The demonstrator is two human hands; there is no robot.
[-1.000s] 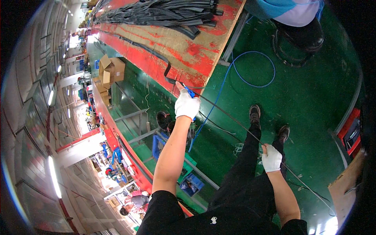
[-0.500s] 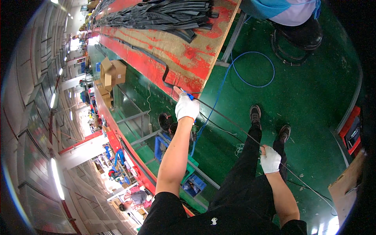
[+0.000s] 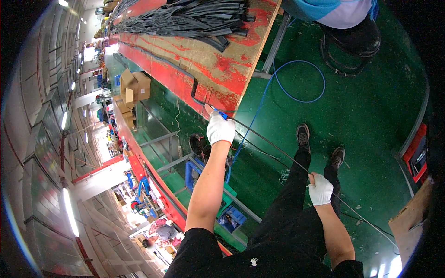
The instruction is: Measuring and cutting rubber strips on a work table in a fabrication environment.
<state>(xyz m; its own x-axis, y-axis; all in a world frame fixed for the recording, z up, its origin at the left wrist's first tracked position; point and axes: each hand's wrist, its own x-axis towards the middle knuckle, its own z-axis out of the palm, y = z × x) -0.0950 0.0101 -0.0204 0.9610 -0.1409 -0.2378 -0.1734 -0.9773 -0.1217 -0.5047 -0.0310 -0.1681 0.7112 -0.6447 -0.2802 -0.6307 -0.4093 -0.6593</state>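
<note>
My left hand, in a white glove, is shut on a blue-handled tool at the near edge of a long red and wood workbench. A thin black strip runs from the bench past that hand and down across my legs to my right hand. That hand, also in a white glove, is shut on the strip beside my thigh. The strip trails on over the green floor toward the lower right. A pile of black rubber strips lies on the bench further up.
A blue hose loops over the floor under the bench. Another person in a blue top stands at the top right. Cardboard boxes sit left of the bench. A red box and a wooden board are at the right.
My left hand has slid slightly down along the bench edge with the tool. My right hand has stayed at my thigh on the strip.
</note>
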